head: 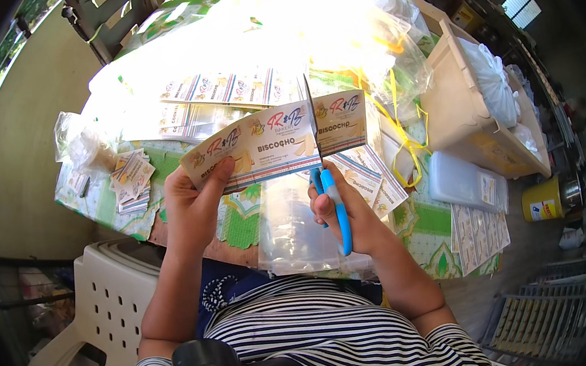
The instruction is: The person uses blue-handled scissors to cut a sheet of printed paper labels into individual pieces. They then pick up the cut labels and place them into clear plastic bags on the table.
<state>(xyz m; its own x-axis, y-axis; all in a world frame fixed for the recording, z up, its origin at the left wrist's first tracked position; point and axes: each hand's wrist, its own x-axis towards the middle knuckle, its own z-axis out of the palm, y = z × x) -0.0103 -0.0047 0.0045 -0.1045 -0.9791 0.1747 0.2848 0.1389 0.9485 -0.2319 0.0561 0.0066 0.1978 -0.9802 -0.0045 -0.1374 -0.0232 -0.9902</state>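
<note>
My left hand (196,206) pinches the left end of a strip of printed paper labels (280,141), thumb on its face. Blue-handled scissors (333,200) are gripped in my right hand (346,207). Their blades stand upright across the strip, between one label and the label at its right end (340,122). That end label looks darker and tilted beside the blades; whether it is fully severed cannot be told. Below the strip lies a clear plastic bag (297,225). Several loose label pieces (362,175) lie behind my right hand.
Uncut label sheets (224,91) lie farther back in strong glare. A stack of cut labels (132,181) and a bundled plastic bag (88,143) sit left. Rightward are yellow plastic ribbon (401,142), a beige crate (463,95), a clear plastic box (464,181) and label sheets (480,235).
</note>
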